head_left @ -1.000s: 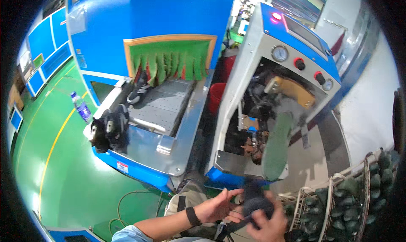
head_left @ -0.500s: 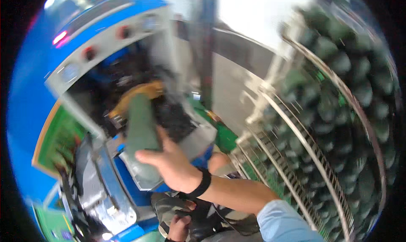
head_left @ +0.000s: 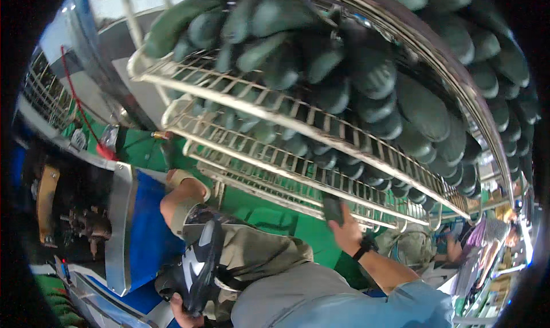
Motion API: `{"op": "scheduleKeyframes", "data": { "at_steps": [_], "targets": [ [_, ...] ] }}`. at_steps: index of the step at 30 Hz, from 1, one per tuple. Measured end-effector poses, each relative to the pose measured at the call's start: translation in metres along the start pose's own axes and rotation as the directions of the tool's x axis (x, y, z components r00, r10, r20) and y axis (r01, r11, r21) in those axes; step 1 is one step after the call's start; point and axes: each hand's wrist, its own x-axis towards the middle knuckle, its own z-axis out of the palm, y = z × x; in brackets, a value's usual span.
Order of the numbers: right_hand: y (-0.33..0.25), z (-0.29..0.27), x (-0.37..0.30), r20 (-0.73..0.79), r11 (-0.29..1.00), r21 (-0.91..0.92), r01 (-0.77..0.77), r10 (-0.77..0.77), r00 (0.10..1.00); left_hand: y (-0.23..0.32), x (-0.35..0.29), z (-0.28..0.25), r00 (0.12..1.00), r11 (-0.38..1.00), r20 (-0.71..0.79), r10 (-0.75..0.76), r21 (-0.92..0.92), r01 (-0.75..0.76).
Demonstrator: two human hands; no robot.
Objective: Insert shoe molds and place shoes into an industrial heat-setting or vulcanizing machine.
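Observation:
My right hand point(head_left: 346, 233), with a black band at the wrist, is closed around a dark green shoe last point(head_left: 332, 209). It holds the last in front of the lower shelves of a cream wire rack point(head_left: 286, 121). Many green shoe lasts point(head_left: 375, 78) are packed on that rack, toes pointing outward. Low at the left, my left hand point(head_left: 183, 312) grips a black shoe upper point(head_left: 197, 265) with white patches, held beside my thigh. Parts of the left fingers are hidden behind the upper.
At the left stands a machine with a blue side panel point(head_left: 150, 230), a metal edge plate point(head_left: 120, 230) and a tan curved part point(head_left: 48, 202). A red cord point(head_left: 74, 98) hangs beyond it over the green floor point(head_left: 258, 207). Other people point(head_left: 490, 242) are at the far right.
My view has swung right, from the machine to the rack. The right hand has carried the green last away from the machine's front to the rack side. The upper in my left hand now shows clearly.

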Motion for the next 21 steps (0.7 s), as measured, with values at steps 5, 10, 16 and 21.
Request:
{"op": "scheduleKeyframes", "data": {
  "at_steps": [5, 10, 16, 21],
  "targets": [
    [0.152, -0.035, -0.014, -0.426, 0.969, -0.057, -0.239, 0.193, 0.884, 0.020, -0.004, 0.035, 0.992, 0.997, -0.121, 0.044, 0.071, -0.035],
    [0.352, -0.077, 0.039, -0.533, 0.950, -0.223, -0.219, 0.070, 0.843, 0.016, 0.006, 0.115, 0.993, 0.996, 0.118, -0.018, 0.091, 0.007],
    [0.341, -0.102, 0.137, -0.330, 0.899, -0.307, -0.313, 0.209, 0.921, 0.020, -0.003, 0.100, 0.981, 0.903, 0.114, 0.159, 0.385, -0.191],
    [0.337, -0.087, 0.141, -0.290, 0.894, -0.338, -0.293, 0.198, 0.936, 0.018, -0.027, 0.096, 0.982, 0.883, 0.010, 0.190, 0.436, -0.175]
  ]
}}
